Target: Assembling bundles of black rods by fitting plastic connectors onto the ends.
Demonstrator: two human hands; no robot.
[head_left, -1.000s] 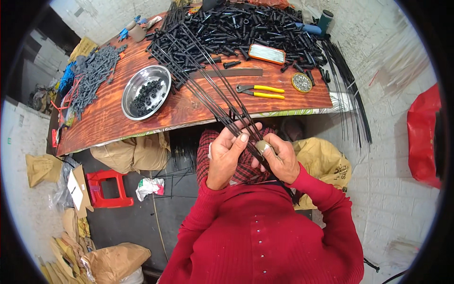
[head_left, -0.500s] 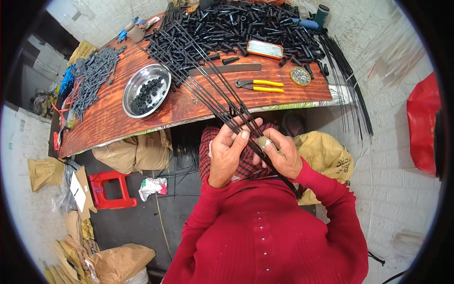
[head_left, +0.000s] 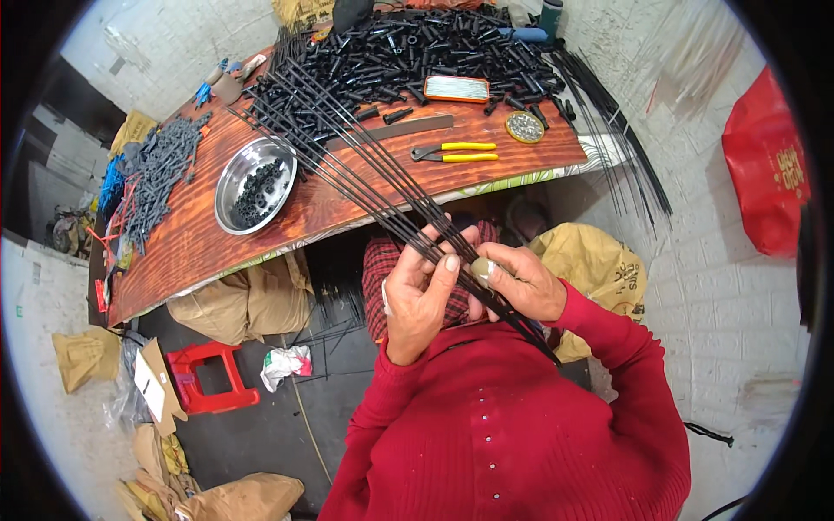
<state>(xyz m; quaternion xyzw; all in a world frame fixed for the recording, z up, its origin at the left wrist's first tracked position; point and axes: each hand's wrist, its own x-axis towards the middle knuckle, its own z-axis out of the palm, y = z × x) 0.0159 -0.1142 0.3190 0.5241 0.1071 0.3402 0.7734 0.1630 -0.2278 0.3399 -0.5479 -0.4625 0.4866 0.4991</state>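
A fanned bundle of thin black rods [head_left: 365, 187] slants from my lap up over the front of the wooden table. My left hand [head_left: 419, 300] is closed round the rods from the left, its thumb lying on top. From the other side my right hand [head_left: 526, 282] pinches the same bundle lower down, a pale cover on its thumb. The far rod ends lie over a pile of black tubular parts [head_left: 408, 48]. Left of the rods stands a metal bowl [head_left: 228, 182] with small black rings in it.
On the table [head_left: 182, 252] lie yellow-handled pliers [head_left: 469, 158], a flat strip [head_left: 400, 130], a round tin [head_left: 525, 141] of small metal pieces, an orange-edged tray [head_left: 426, 89] of thin pale pins and grey parts [head_left: 161, 174]. More black rods [head_left: 621, 130] overhang the right end. A red stool [head_left: 221, 401] stands on the floor.
The view has shifted slightly, so the table items sit further left. Both hands keep their hold on the rods, with the right hand a little nearer my body along the bundle.
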